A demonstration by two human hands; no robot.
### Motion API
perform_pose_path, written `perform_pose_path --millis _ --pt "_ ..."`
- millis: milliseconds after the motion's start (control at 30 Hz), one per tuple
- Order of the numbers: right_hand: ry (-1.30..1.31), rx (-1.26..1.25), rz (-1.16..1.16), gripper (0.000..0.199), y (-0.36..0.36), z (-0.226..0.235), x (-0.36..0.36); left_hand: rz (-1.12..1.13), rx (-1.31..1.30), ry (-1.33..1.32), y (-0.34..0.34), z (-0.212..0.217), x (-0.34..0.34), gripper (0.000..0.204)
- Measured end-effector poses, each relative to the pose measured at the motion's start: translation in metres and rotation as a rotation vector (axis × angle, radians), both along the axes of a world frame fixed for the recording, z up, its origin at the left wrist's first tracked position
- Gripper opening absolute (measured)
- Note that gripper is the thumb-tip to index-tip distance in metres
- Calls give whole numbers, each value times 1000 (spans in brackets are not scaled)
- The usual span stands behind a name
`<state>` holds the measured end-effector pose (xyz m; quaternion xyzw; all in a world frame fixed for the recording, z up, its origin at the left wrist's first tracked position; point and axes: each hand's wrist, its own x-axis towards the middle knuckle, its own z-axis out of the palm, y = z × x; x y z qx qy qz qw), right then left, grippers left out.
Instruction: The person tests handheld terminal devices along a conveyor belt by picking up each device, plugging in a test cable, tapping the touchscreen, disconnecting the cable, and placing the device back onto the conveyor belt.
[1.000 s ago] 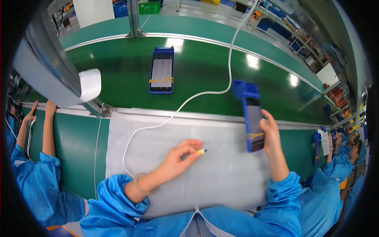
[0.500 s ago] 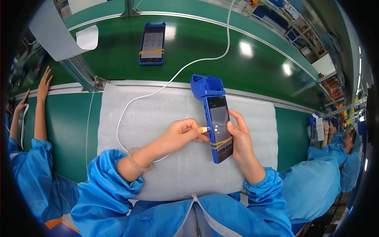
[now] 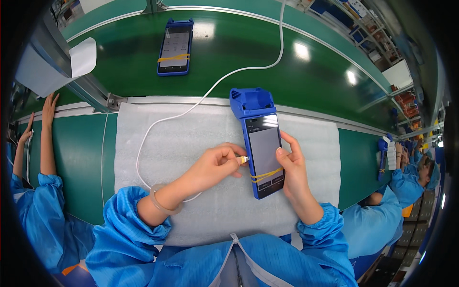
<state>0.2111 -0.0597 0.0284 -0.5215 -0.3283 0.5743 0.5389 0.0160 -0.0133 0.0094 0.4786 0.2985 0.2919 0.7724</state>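
Note:
My right hand (image 3: 297, 167) grips a blue handheld payment terminal (image 3: 262, 143) by its right edge, thumb on the front. The terminal is held nearly upright in the picture, its printer bay lid raised at the top, a yellow rubber band (image 3: 267, 176) around its lower part. Its screen is lit grey. Between thumb and fingers, my left hand (image 3: 219, 165) pinches the plug of a white cable (image 3: 165, 119), with a yellow patch on it. The plug's metal tip meets the terminal's left side; how far it is inserted I cannot tell.
Under my hands lies a white foam sheet (image 3: 143, 210) on the green bench. Beyond a metal rail, a second terminal (image 3: 174, 48) with a rubber band rests on the green conveyor (image 3: 229, 43). Co-workers' arms (image 3: 48, 138) reach in at left; another person in blue (image 3: 406, 177) sits at right.
The terminal has turned so its screen faces me more squarely. The plug remains at its left side. On the conveyor, the second terminal appears farther left and up in the picture.

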Motion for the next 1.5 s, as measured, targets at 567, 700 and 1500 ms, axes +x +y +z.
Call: perform_pose_path --millis 567,700,1500 --pt "-85 24 8 39 -1 -1 -14 44 44 91 1 4 -12 15" --pt "-152 25 44 39 1 -1 -13 3 41 157 2 6 -14 15" --pt "-452 80 524 94 -1 5 20 160 940 638 4 -1 -14 10"
